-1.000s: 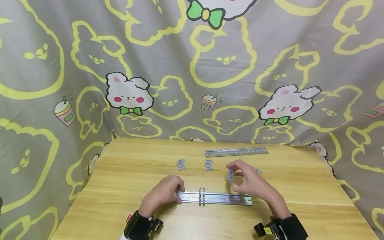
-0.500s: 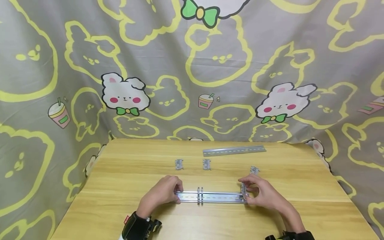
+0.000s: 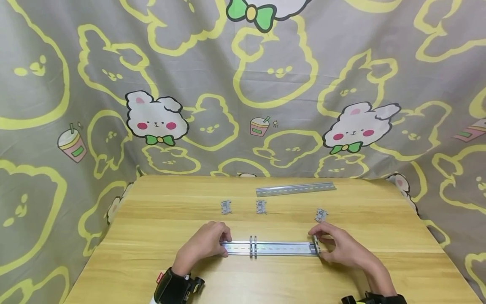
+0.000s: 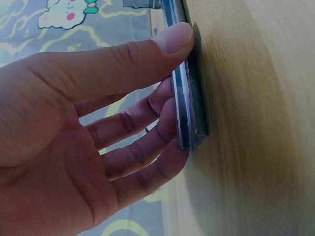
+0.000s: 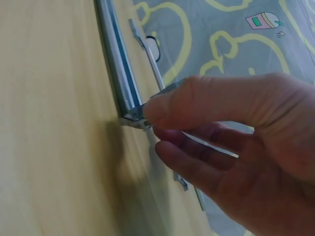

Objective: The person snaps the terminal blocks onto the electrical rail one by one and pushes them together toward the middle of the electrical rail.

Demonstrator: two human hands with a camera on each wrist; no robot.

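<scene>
A long metal rail (image 3: 281, 248) lies across the near part of the wooden table (image 3: 159, 270), with two small grey clips (image 3: 252, 247) mounted side by side on its middle. My left hand (image 3: 208, 245) grips the rail's left end (image 4: 189, 113), thumb (image 4: 170, 42) on one side and fingers curled along the other. My right hand (image 3: 334, 248) pinches a third grey clip (image 3: 316, 245) between thumb and fingers against the rail's right end (image 5: 134, 114). How far the clip sits on the rail is hidden by my fingers.
Three loose grey clips lie beyond the rail: one (image 3: 225, 207) at left, one (image 3: 260, 206) in the middle, one (image 3: 320, 215) at right. A second metal rail (image 3: 296, 189) lies near the table's far edge. A bunny-print cloth (image 3: 243, 93) hangs behind.
My right hand came down from above the table with the clip and now holds it at the rail's right end. My left hand has stayed on the left end.
</scene>
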